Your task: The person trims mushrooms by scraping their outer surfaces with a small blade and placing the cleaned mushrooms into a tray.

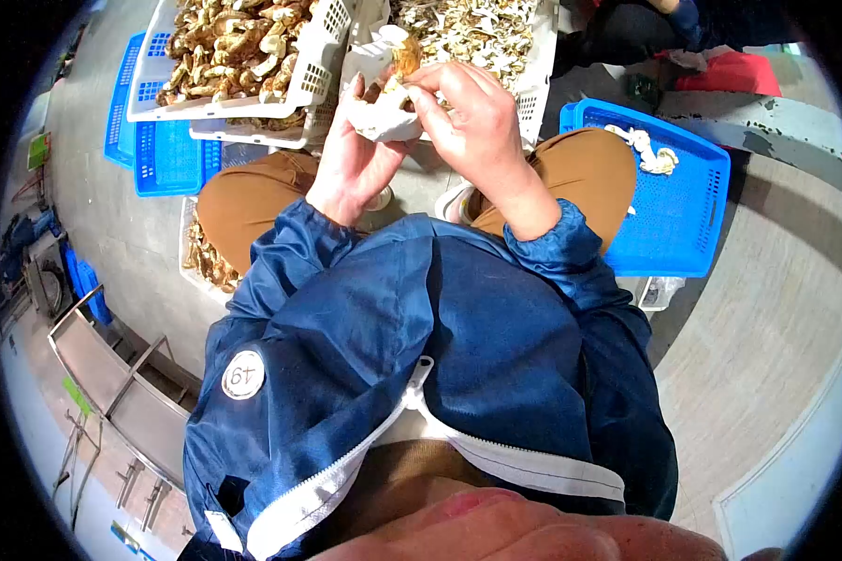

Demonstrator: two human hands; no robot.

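My left hand (355, 164) is closed round a pale mushroom (382, 120), its fingers cupped under it. From the right, my right hand (475, 126) pinches at the top of the same mushroom with thumb and forefinger. Whether a small tool or peel is between those fingertips, I cannot tell. Just beyond them shows a white and orange-brown piece (402, 56); whether it is part of what I hold is unclear. Both hands are above my knees, in front of a white crate (530, 107) of thin pale trimmings (468, 37).
At upper left, a white crate (313, 75) full of brown mushrooms (239, 47) sits on another. Blue baskets (168, 164) stand beside it. At right, a blue basket (674, 220) holds a few pale mushrooms (650, 154). Another person's dark sleeve (711, 23) shows at upper right.
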